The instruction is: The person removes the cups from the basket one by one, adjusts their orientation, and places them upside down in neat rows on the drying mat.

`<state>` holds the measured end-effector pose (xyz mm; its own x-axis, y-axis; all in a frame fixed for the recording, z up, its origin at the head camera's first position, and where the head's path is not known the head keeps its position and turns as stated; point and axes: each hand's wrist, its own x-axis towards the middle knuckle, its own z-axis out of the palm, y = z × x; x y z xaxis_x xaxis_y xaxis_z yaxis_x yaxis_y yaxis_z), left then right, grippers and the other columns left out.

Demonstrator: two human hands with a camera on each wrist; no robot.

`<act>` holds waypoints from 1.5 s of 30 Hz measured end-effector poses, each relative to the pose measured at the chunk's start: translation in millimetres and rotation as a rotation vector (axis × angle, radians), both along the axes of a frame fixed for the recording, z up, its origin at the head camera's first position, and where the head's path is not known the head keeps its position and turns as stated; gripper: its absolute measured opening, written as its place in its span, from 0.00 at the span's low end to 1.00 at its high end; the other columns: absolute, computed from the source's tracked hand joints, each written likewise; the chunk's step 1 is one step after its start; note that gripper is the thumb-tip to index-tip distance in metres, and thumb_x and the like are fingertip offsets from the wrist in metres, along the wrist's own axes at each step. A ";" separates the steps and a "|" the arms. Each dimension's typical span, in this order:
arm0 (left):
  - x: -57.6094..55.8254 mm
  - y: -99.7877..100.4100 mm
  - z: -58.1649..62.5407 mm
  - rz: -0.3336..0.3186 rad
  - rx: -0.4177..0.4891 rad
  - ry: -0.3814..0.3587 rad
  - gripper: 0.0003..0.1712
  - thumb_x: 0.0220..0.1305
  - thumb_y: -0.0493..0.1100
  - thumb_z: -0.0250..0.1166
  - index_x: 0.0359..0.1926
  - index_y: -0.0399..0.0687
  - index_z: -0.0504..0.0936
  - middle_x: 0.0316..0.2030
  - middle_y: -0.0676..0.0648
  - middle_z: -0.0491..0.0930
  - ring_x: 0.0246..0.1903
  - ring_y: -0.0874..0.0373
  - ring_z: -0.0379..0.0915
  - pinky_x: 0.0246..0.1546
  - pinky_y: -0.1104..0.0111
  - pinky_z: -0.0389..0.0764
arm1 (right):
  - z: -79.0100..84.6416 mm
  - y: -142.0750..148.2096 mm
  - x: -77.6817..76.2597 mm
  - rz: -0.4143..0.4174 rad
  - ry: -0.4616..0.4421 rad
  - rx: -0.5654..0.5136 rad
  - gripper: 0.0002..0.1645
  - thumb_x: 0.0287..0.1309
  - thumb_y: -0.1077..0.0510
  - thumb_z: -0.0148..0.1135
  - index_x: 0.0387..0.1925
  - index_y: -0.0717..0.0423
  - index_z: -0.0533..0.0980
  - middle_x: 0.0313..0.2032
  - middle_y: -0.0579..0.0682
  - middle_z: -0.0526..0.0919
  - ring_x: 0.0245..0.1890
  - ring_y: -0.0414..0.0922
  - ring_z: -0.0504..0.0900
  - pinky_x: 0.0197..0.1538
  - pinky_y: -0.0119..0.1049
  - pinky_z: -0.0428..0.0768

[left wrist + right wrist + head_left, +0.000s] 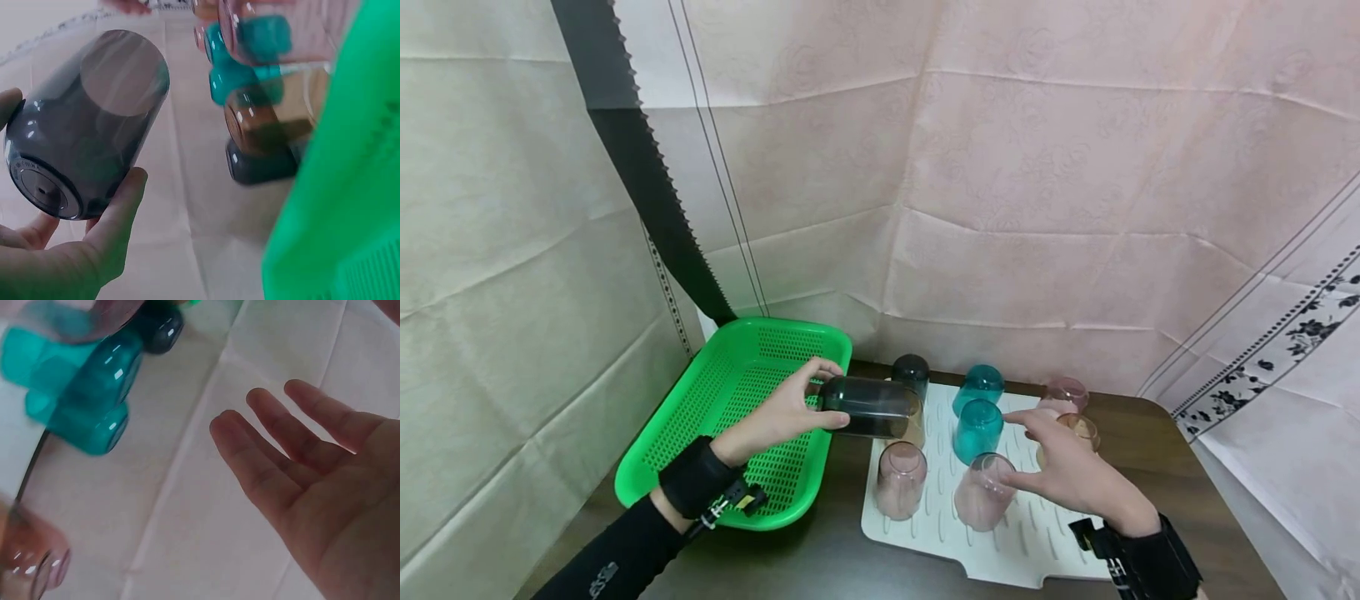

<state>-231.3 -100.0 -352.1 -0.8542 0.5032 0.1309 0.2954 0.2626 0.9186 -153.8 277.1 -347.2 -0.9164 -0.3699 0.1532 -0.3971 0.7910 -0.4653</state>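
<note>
My left hand (793, 408) grips a dark grey tumbler (865, 407) by its base end, thumb on one side and fingers on the other. The tumbler lies sideways in the air, its mouth toward the right, overlapping an amber tumbler (917, 423) in the head view. In the left wrist view the held tumbler's round base (44, 187) shows between thumb and fingers. My right hand (1063, 462) hovers over the white draining board (925, 546), fingers spread and holding nothing. Near its fingertips stand a teal tumbler (977, 432) and a pink tumbler (985, 493), both upside down.
A green perforated basket (831, 335) sits left of the board. Also on the board are another pink tumbler (901, 482), a back teal one (982, 386) and a dark one (912, 371). Right-hand pink (1070, 392) and amber (1084, 429) tumblers stand behind my right hand. Pale cloth (1037, 167) hangs behind.
</note>
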 end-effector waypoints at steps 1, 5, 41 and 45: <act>1.4 5.1 0.1 -0.005 0.013 -0.005 0.33 0.56 0.43 0.70 0.58 0.41 0.64 0.55 0.36 0.63 0.50 0.42 0.66 0.38 0.61 0.79 | 1.2 -4.1 -0.7 0.007 0.014 0.008 0.43 0.46 0.42 0.73 0.59 0.59 0.69 0.56 0.57 0.73 0.50 0.55 0.76 0.43 0.45 0.80; 7.3 22.9 1.2 -0.030 0.032 -0.010 0.33 0.53 0.42 0.70 0.56 0.41 0.64 0.53 0.38 0.64 0.48 0.43 0.65 0.39 0.62 0.78 | 5.8 -20.7 -3.1 0.036 0.053 0.027 0.47 0.45 0.36 0.71 0.60 0.58 0.68 0.58 0.56 0.72 0.54 0.53 0.74 0.48 0.49 0.78; 26.0 69.3 -2.0 -0.093 0.015 0.012 0.29 0.53 0.45 0.70 0.51 0.44 0.64 0.47 0.43 0.67 0.42 0.50 0.68 0.40 0.62 0.73 | 3.6 -91.9 -14.9 0.221 0.636 0.348 0.51 0.29 0.47 0.83 0.54 0.65 0.70 0.49 0.58 0.74 0.49 0.53 0.72 0.54 0.44 0.72; 23.5 61.3 2.4 -0.139 -0.009 -0.007 0.34 0.56 0.47 0.68 0.57 0.41 0.62 0.52 0.41 0.65 0.50 0.46 0.66 0.43 0.63 0.77 | 3.3 -86.7 -15.9 0.210 0.633 0.308 0.50 0.28 0.48 0.83 0.54 0.64 0.70 0.48 0.56 0.74 0.48 0.52 0.72 0.52 0.44 0.73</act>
<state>-207.9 -38.7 -349.7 -0.7768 0.6181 0.1203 0.3235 0.2279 0.9184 -169.7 190.5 -343.8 -0.5917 -0.6399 0.4903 -0.6739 0.7264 0.1349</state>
